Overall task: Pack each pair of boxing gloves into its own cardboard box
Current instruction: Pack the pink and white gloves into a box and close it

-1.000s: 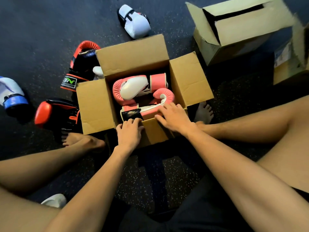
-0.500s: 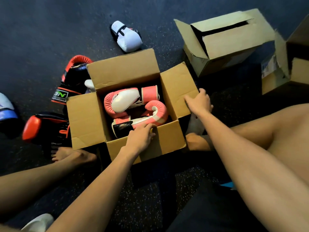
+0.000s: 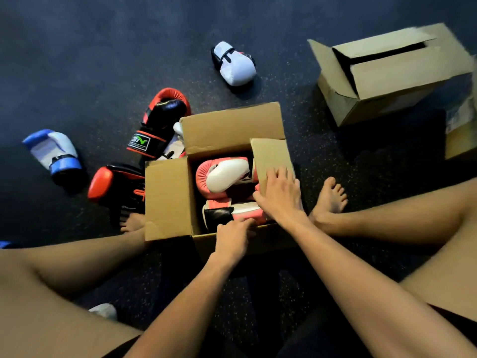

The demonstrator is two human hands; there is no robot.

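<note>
A cardboard box [image 3: 167, 200] stands on the floor between my legs, with a pair of pink and white boxing gloves [image 3: 224, 177] lying inside. My right hand [image 3: 280, 195] grips the box's right flap [image 3: 271, 156] and holds it tilted inward over the gloves. My left hand [image 3: 233, 239] is closed on the near flap at the box's front edge. The left and far flaps stand open. Two black and red gloves [image 3: 160, 125] lie left of the box. A white glove [image 3: 236, 64] lies beyond it, and a blue and white glove [image 3: 54, 153] at far left.
A second cardboard box [image 3: 395, 76] lies on its side at the back right, flaps open. Part of a third box [image 3: 462, 135] shows at the right edge. My bare legs and feet flank the packed box on the dark speckled floor. A white object [image 3: 103, 310] pokes out by my left thigh.
My right hand went from the near edge to the right flap and has folded it inward over the gloves. My left hand stayed on the near flap.
</note>
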